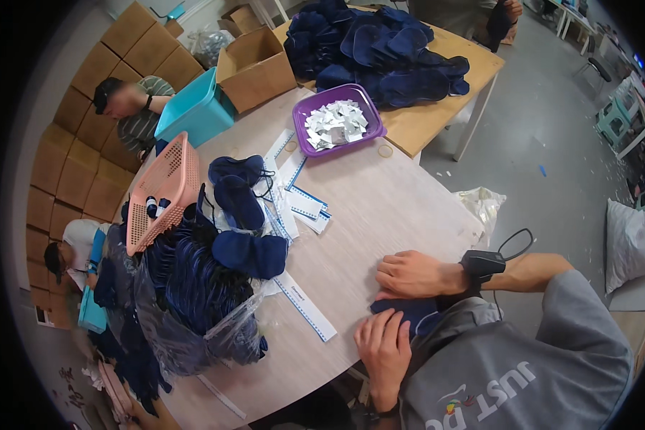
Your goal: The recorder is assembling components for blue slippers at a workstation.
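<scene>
Between my hands, at the near table edge, lies a dark blue fabric piece (410, 312), partly hidden by my fingers and shirt. My right hand (417, 275), with a black device on its wrist, is curled closed at the piece's far edge, thumb tucked under. Bent over its near-left side are the fingers of my left hand (384, 351), closed on the cloth. To the left, dark blue sleep masks (238, 201) with thin cords lie loose, and another mask (251, 254) rests by a clear bag (193, 322) packed with a stack of them.
White printed strips (304, 308) lie mid-table. A purple tub (338, 146) of small white packets stands at the far side. Further left are a pink basket (168, 179), a turquoise bin (197, 107) and an open carton (258, 75). More masks (380, 50) cover a wooden table. Other people work at the left.
</scene>
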`<state>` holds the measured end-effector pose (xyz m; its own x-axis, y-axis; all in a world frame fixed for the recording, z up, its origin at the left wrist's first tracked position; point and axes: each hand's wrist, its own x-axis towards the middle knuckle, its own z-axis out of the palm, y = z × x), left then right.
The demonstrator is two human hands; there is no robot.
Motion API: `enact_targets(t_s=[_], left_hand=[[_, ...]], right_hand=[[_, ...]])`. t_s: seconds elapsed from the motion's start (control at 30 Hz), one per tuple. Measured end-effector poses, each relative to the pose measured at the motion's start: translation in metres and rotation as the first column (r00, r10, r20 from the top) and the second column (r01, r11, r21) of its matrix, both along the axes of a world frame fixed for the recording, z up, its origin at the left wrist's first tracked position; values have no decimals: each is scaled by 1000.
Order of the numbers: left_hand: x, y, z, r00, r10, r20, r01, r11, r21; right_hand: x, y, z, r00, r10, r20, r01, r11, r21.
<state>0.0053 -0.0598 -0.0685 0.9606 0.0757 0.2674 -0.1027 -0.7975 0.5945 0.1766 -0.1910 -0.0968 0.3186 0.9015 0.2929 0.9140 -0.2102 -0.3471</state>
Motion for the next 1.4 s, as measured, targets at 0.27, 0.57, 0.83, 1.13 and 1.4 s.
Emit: enact_targets(t_s=[0.27,0.57,0.83,1.13,1.4], left_hand=[[46,35,7,997,73,7,-73,997,-10],[44,26,17,992,18,-123,-58,944,-325],[47,24,22,973,-76,-219,25,974,-226],[42,15,17,985,-3,-174,-21,991,-135],[43,12,11,991,-4,-133,-5,998,-68]], right_hand=[[48,45,9,995,-99,6,99,992,-74],[34,10,40,841,41,-540,-51,999,-4],[40,2,26,783,125,-610,-159,987,-2],[46,4,13,701,213,-681,-170,977,131],[48,7,12,688,148,-711,-137,988,72]])
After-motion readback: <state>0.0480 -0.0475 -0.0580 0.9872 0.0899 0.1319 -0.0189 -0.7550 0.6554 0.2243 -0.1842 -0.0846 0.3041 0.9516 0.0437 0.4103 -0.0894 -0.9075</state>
